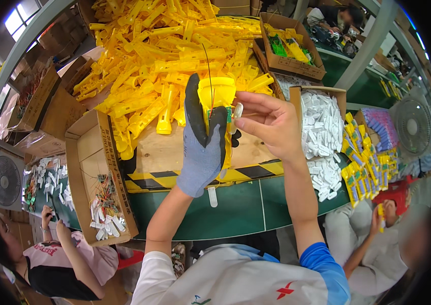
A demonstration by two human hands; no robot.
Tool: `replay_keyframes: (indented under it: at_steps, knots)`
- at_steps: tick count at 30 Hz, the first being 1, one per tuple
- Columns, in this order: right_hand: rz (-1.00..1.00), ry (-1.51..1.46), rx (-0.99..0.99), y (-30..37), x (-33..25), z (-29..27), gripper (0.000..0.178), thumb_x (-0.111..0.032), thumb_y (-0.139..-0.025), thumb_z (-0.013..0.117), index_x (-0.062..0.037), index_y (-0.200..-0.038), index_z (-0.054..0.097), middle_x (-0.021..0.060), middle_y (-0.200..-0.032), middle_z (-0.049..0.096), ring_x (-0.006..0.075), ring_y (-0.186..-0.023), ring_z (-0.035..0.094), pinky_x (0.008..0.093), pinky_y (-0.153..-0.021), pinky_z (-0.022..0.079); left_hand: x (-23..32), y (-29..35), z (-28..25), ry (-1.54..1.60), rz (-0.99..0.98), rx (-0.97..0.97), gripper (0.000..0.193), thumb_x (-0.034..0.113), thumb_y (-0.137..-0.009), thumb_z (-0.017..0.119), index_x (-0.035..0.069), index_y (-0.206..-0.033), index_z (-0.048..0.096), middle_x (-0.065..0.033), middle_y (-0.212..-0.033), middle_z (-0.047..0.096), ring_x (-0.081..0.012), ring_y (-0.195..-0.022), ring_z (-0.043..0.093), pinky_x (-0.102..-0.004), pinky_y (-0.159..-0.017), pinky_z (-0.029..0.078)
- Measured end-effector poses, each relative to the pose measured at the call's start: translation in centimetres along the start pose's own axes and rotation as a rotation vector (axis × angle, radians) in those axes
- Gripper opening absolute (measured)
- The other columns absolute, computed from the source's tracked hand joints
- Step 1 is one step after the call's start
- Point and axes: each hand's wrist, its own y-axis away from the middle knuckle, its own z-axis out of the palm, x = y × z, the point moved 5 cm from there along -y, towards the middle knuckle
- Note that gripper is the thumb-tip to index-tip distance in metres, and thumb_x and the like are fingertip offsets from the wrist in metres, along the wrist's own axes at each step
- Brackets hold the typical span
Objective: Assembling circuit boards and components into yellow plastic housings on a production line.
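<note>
My left hand (198,152), in a grey glove with black-coated fingers, is closed around a yellow plastic casing (217,87) held upright. Between the glove's thumb and the casing's right side shows a bit of green circuit board (228,116). A thin dark wire (208,63) sticks up past the casing's top. With bare thumb and fingertips my right hand (275,124) pinches a small whitish plastic piece (237,111) at the casing's right side. Below the glove hangs a white plastic tab (212,197); what it hangs from is partly hidden.
A large heap of yellow casings (149,56) covers the bench beyond my hands. On the left, a cardboard box (84,152) holds wired boards and white tabs. White plastic parts (322,127) pile up on the right, beside assembled yellow pieces (360,162). Co-workers sit on both sides.
</note>
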Motion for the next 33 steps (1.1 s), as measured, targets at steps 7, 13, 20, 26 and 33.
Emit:
replay_keyframes:
  at_steps: [7,13,20,26,33]
  knots:
    - [-0.009,-0.141,-0.022,0.7,0.3,1.2,0.045,0.006,-0.082,0.070,0.0085,-0.125,0.056,0.0175,-0.114,0.066,0.0190,-0.102,0.066,0.0302,-0.093,0.053,0.0,0.5,-1.2,-0.205,0.177,0.001,0.053,0.012,-0.098,0.049,0.007,-0.145,0.025,-0.0107,-0.106,0.055,-0.0144,-0.076,0.059,-0.0266,-0.061,0.051]
    - [0.004,-0.154,0.013,1.0,1.4,1.8,0.042,0.001,-0.085,0.069,0.0072,-0.125,0.058,0.0159,-0.112,0.067,0.0152,-0.101,0.065,0.0277,-0.090,0.053,1.0,0.3,-1.2,-0.406,0.407,0.070,0.053,-0.001,-0.091,0.050,0.001,-0.141,0.035,-0.0201,-0.131,0.048,-0.0233,-0.094,0.060,-0.0303,-0.074,0.051]
    - [-0.070,-0.014,0.044,0.9,2.3,2.0,0.037,-0.003,-0.086,0.069,0.0034,-0.122,0.062,0.0120,-0.111,0.069,0.0119,-0.098,0.064,0.0251,-0.089,0.051,0.1,-0.2,-1.0,-0.396,0.356,0.063,0.036,-0.003,-0.089,0.051,0.000,-0.125,0.047,-0.0184,-0.116,0.055,-0.0271,-0.094,0.060,-0.0342,-0.083,0.049]
    - [-0.143,0.042,0.025,0.9,1.9,2.4,0.038,-0.003,-0.087,0.068,0.0005,-0.124,0.061,0.0108,-0.111,0.069,0.0110,-0.096,0.064,0.0245,-0.087,0.051,-0.3,-0.7,-1.7,-0.471,0.389,0.042,0.024,0.001,-0.091,0.051,0.000,-0.115,0.050,-0.0166,-0.105,0.057,-0.0259,-0.089,0.060,-0.0341,-0.078,0.049]
    - [-0.177,-0.057,0.057,1.1,2.4,2.5,0.036,0.000,-0.088,0.066,0.0023,-0.124,0.061,0.0111,-0.113,0.068,0.0111,-0.097,0.064,0.0245,-0.088,0.051,0.1,-0.3,-1.3,-0.443,0.370,0.064,0.017,0.003,-0.093,0.051,0.000,-0.110,0.050,-0.0144,-0.096,0.055,-0.0226,-0.077,0.060,-0.0328,-0.066,0.049]
